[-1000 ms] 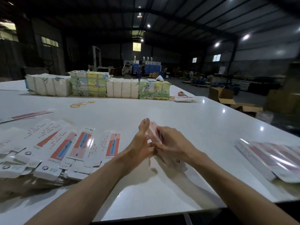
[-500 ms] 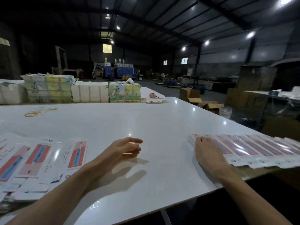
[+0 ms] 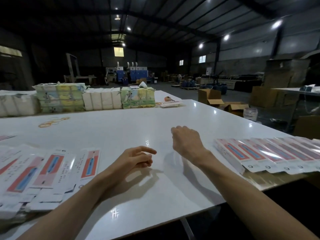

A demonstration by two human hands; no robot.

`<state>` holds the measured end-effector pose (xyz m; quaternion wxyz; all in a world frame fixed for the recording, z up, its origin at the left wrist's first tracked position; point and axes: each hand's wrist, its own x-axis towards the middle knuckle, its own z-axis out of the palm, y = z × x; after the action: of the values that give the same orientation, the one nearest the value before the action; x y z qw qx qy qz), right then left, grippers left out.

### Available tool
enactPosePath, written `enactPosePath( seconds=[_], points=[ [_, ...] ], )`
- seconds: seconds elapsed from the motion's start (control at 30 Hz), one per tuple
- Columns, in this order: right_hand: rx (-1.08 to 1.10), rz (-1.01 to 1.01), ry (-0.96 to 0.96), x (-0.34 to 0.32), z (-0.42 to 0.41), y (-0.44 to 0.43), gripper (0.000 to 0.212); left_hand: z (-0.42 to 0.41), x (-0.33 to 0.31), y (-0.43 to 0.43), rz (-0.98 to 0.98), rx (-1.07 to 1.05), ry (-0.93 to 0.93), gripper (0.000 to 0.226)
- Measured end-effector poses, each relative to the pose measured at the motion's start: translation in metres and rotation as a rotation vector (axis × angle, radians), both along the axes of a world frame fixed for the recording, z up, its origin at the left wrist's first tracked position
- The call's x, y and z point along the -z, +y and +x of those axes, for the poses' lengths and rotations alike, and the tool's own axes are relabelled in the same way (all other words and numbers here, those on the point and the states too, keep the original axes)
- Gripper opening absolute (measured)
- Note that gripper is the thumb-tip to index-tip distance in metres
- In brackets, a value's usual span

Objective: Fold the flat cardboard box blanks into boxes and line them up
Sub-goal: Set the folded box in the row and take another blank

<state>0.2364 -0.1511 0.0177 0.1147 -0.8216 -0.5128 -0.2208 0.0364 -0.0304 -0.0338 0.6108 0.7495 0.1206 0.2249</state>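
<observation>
We lose the fanned flat blanks past the left edge, and the lined-up boxes past the right edge. Their print is too small for us to read. The right grip shows only its back. Its curled fingertips are hidden, so we cannot tell whether they hold anything.

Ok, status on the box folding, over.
Left hand and right hand empty, grips loose. Flat blanks left, folded boxes lined up right. Nothing blocking either.
</observation>
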Motion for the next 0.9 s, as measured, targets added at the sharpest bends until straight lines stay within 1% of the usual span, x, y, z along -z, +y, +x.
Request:
enactPosePath(
  seconds=[0.07, 0.13, 0.27, 0.37, 0.43, 0.5, 0.53, 0.63, 0.73, 0.8, 0.83, 0.9],
  points=[
    [-0.129, 0.051, 0.032, -0.001, -0.029, 0.032, 0.012, -0.002, -0.002, 0.0, 0.033, -0.018, 0.022, 0.025],
    [-0.222, 0.061, 0.109, 0.006, -0.053, 0.056, 0.011, -0.003, -0.002, 0.0, -0.028, -0.03, 0.015, 0.034],
    [-0.277, 0.071, 0.35, 0.034, -0.063, 0.077, 0.014, -0.004, 0.003, 0.004, -0.081, -0.118, 0.027, 0.05],
    [-0.279, 0.135, 0.393, 0.047, -0.049, 0.082, 0.01, -0.004, 0.004, 0.005, -0.047, -0.122, 0.057, 0.046],
    [-0.279, 0.136, 0.374, 0.05, -0.044, 0.084, 0.007, -0.003, 0.002, 0.002, -0.092, -0.116, 0.062, 0.04],
    [-0.278, 0.146, 0.385, 0.053, -0.041, 0.088, 0.009, -0.003, -0.006, 0.002, -0.134, -0.157, 0.094, 0.034],
    [-0.277, 0.16, 0.411, 0.054, -0.04, 0.09, 0.011, -0.004, -0.011, 0.005, -0.109, -0.193, 0.142, 0.031],
    [-0.277, 0.225, 0.509, 0.055, -0.036, 0.094, 0.017, -0.017, -0.036, 0.024, 0.11, -0.339, 0.345, 0.026],
    [-0.288, 0.253, 0.572, 0.057, -0.035, 0.096, 0.022, -0.055, -0.063, 0.046, 0.335, -0.483, 0.605, 0.031],
    [-0.305, 0.248, 0.603, 0.057, -0.036, 0.097, 0.024, -0.088, -0.073, 0.061, 0.544, -0.567, 0.871, 0.043],
    [-0.312, 0.249, 0.614, 0.057, -0.037, 0.097, 0.024, -0.103, -0.075, 0.067, 0.642, -0.63, 1.004, 0.052],
    [-0.319, 0.25, 0.627, 0.056, -0.038, 0.098, 0.023, -0.129, -0.074, 0.078, 0.744, -0.801, 1.208, 0.077]
  ],
)
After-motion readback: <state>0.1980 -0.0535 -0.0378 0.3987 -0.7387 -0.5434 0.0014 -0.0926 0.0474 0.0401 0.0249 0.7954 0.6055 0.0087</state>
